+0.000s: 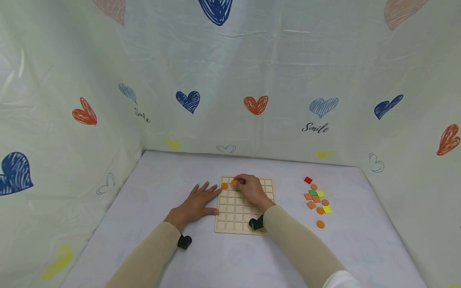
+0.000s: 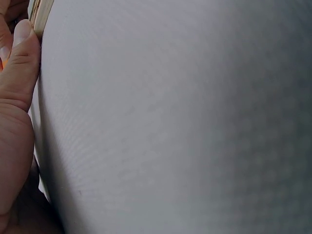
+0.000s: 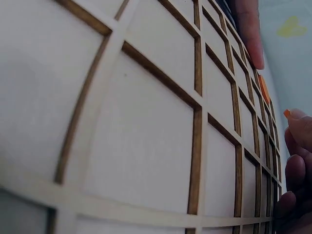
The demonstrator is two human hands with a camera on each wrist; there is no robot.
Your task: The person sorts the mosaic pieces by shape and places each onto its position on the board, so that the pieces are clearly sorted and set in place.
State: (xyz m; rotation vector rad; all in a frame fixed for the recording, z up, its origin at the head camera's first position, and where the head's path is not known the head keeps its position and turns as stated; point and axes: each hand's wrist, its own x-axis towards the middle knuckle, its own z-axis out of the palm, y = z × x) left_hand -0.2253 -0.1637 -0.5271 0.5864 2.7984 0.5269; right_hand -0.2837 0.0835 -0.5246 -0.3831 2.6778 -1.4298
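A wooden grid board (image 1: 227, 224) lies flat on the table, its raised strips forming square cells. In the head view my left hand (image 1: 196, 204) is spread flat beside it, with thumb and fingertips touching its left edge. My right hand (image 1: 253, 192) reaches over the board's far part. It pinches an orange disc (image 1: 233, 182) between thumb and finger; the right wrist view has that disc (image 3: 287, 113) edge-on at the fingertips. Another orange disc (image 1: 225, 186) sits in a cell near the far left corner, close to my left fingertips. The right forearm hides the near right corner.
To the right of the board are several loose pieces: a red square (image 1: 308, 180), a green piece (image 1: 312, 193), yellow squares (image 1: 327, 209), orange squares (image 1: 311, 205) and orange discs (image 1: 320, 224). A heart-printed curtain (image 1: 223, 128) stands behind the table (image 1: 187, 160).
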